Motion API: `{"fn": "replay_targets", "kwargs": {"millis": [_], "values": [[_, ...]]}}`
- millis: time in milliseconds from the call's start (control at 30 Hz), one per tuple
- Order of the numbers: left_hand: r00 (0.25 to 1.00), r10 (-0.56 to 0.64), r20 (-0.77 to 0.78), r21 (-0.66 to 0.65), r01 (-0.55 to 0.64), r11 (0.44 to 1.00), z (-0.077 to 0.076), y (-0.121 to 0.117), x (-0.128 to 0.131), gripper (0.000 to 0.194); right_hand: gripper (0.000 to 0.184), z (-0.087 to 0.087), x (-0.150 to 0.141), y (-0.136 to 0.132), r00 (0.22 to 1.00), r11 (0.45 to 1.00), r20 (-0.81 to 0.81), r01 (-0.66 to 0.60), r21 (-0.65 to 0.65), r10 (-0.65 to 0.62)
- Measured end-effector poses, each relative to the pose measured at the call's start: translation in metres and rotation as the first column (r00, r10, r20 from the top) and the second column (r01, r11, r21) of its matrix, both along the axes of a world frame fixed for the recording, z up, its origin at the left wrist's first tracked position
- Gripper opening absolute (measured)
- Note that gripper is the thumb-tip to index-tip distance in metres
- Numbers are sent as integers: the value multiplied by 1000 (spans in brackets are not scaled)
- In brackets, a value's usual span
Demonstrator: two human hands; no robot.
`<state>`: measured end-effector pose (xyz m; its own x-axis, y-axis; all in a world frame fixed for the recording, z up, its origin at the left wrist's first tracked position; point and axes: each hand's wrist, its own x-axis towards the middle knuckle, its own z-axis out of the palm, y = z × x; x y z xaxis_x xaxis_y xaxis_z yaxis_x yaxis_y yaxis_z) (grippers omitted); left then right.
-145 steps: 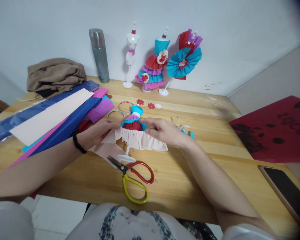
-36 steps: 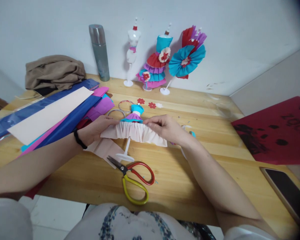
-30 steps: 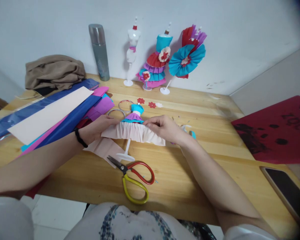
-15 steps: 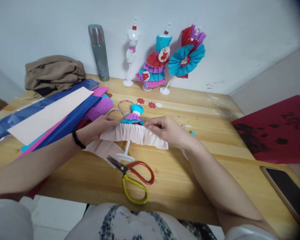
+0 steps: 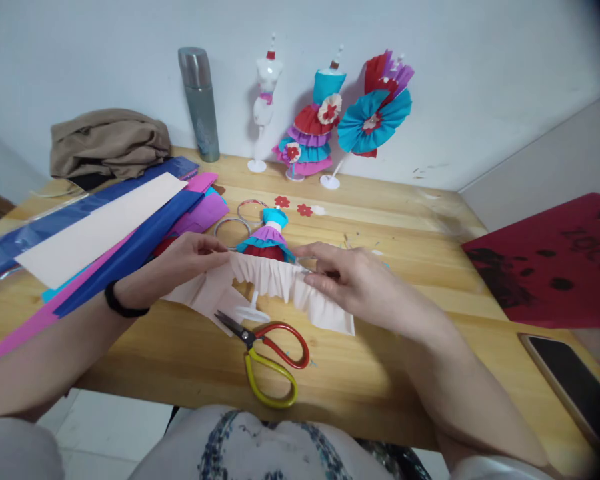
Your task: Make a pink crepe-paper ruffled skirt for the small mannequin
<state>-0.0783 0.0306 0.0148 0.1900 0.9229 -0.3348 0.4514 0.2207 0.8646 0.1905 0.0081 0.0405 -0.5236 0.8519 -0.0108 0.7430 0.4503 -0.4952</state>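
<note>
A small dress form (image 5: 271, 235) wears a teal bodice, a white waistband, purple and teal ruffles and a dark red layer. In front of its skirt stretches a gathered pale pink strip of crepe paper (image 5: 265, 275). My left hand (image 5: 180, 263) pinches the strip's left part. My right hand (image 5: 355, 280) grips it on the right between thumb and fingers, the index finger reaching to the skirt's edge. The strip's right end hangs loose below that hand. Below the strip, the form's white base (image 5: 253, 314) shows beside scissors (image 5: 249, 340) with red and yellow handles.
Coloured paper sheets (image 5: 105, 227) and a brown cloth (image 5: 110, 143) lie at left. A flask (image 5: 201, 107) and three dress forms, one nearly bare (image 5: 267, 87), stand along the wall. Red paper flowers (image 5: 305, 210) lie behind. A phone (image 5: 565, 380) and red bag (image 5: 555, 267) are at right.
The pink strip has come down and away from the skirt, uncovering the red layer. My right hand has moved right and nearer to me; my left hand has shifted slightly left.
</note>
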Motion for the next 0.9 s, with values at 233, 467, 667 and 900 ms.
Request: {"fn": "replay_targets", "kwargs": {"millis": [233, 467, 667, 900], "values": [[970, 81, -229, 270, -16, 963, -4, -7, -2, 27, 25, 3, -11, -20, 992, 983, 111, -78, 164, 60], [974, 209, -87, 96, -201, 975, 11, -7, 3, 21, 27, 4, -19, -36, 990, 989, 70, -125, 76, 120], [980, 200, 8, -26, -199, 980, 16, -11, -4, 20, 25, -3, -21, -25, 993, 993, -69, -101, -54, 97], [999, -23, 26, 69, 21, 997, 24, -11, -15, 20, 27, 8, -10, -20, 943, 989, -331, -2, -146, -47]]}}
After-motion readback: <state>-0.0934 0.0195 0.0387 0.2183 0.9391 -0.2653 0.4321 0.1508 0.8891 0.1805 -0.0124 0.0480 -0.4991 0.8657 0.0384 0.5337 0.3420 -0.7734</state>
